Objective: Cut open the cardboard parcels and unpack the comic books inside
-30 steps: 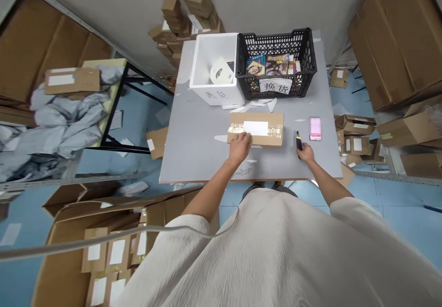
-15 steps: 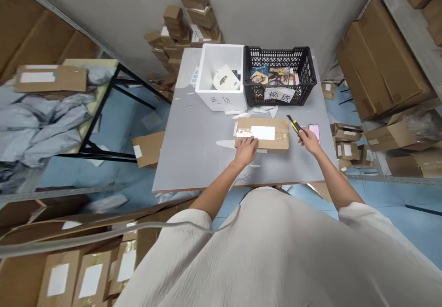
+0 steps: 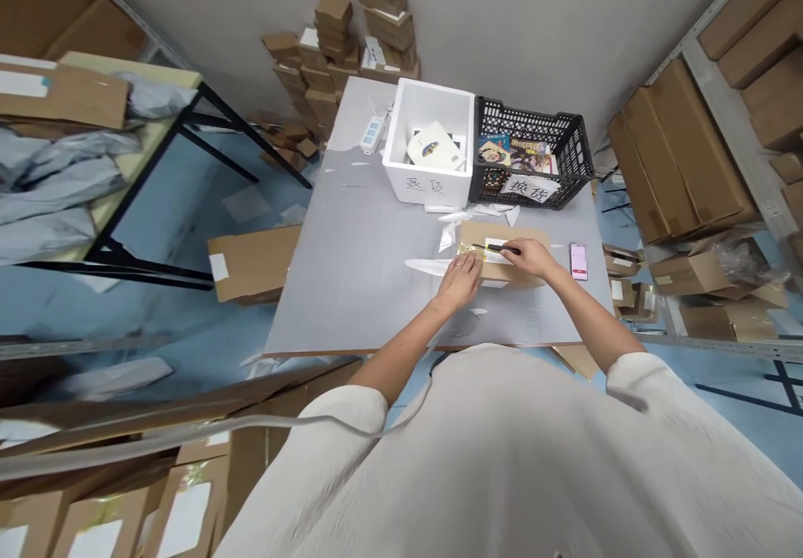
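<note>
Wearing a white shirt [image 3: 495,441], you are at the near edge of the grey counter [image 3: 351,282], and a pale cord [image 3: 251,421] runs across your left side. Low on your left, small boxes with white labels [image 3: 185,516] sit in a big carton [image 3: 251,458].

Your left hand [image 3: 460,280] is open, with its fingers resting on the near left part of the brown box [image 3: 518,275]. Your right hand [image 3: 532,257] is closed around the handle of the black cutter [image 3: 495,248]. The cutter points left, over the top of the box and its white label. Its tip is by the shiny tape at the left end, but you can't tell if it touches the tape.

The brown box lies flat on the counter. A phone [image 3: 578,262] with a pink and white screen lies to the right, apart from the box. White paper scraps [image 3: 480,213] are just behind the box.

Farther back, the white tub [image 3: 427,186] has a pale book [image 3: 435,148] in it. The black crate [image 3: 568,186] is right beside the tub and has bright books [image 3: 530,156] in it. A power strip [image 3: 371,134] lies left of the tub. Past the counter, brown boxes [image 3: 382,6] are piled up by the grey wall [image 3: 533,23].
</note>
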### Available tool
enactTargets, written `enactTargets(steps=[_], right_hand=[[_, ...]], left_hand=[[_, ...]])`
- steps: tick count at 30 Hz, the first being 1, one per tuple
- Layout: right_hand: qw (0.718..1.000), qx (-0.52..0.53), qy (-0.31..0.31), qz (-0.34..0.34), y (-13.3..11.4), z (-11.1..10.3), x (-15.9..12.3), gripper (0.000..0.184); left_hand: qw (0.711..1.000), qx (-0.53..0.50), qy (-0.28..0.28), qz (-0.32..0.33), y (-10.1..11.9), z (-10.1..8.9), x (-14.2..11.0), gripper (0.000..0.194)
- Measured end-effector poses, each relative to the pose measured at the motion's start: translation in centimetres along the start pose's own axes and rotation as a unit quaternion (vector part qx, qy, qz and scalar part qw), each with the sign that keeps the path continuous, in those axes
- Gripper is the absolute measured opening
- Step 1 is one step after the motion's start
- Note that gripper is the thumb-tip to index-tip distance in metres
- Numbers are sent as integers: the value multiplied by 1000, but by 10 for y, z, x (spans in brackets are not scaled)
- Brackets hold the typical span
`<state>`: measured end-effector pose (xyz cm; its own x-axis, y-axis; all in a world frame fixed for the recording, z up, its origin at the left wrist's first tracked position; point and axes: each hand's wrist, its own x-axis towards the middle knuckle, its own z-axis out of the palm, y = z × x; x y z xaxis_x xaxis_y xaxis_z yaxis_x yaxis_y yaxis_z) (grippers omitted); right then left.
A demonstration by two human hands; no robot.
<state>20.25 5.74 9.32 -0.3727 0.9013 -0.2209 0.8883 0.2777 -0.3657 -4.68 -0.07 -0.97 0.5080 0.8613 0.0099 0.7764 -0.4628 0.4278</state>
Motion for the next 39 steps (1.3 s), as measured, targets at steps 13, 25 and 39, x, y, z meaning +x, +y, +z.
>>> enactTargets(steps=[13,25,39], right_hand=[[993,-95,-71,23,-39,-8,23,41],[990,-119,-82,3,-42,-14,31,40],[980,-169,-105,20,-26,-27,27,38]], left_hand=[[999,1,-2,38,-4,4,3,70],[999,18,8,36,0,0,4,72],[1000,-6,8,13,-2,0,5,68]])
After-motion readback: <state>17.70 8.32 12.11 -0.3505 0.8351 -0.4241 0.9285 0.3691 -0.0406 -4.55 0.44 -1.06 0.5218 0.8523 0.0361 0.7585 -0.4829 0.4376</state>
